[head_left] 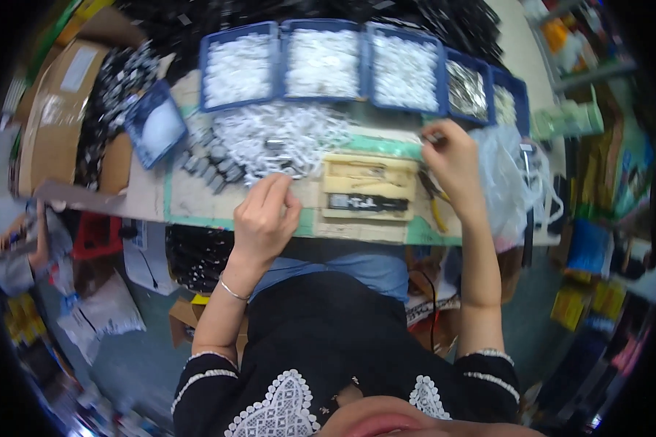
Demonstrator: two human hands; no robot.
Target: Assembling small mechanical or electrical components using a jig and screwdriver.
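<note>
My left hand [264, 218] is at the near edge of a heap of white plastic pieces [284, 131], its fingers bent together. Whatever is between those fingertips is hidden. My right hand [453, 156] hovers beyond the right end of a cream-coloured block [330, 188], thumb and fingers pinched on a small dark piece [434, 137] too blurred to name. Lying in the block's front slot is a black strip-shaped part [368, 202]; the recess behind it shows a thin shape. A pair of yellow-handled pliers [437, 211] rests beside the block, below my right wrist.
Blue trays [366, 62] of white pieces, with smaller ones of silvery and pale parts, line the back. Grey metal-looking pieces [213, 173] lie left of the heap, near a tilted blue bin [135, 120]. A cardboard box [55, 124] and a plastic bag [499, 189] flank the work area.
</note>
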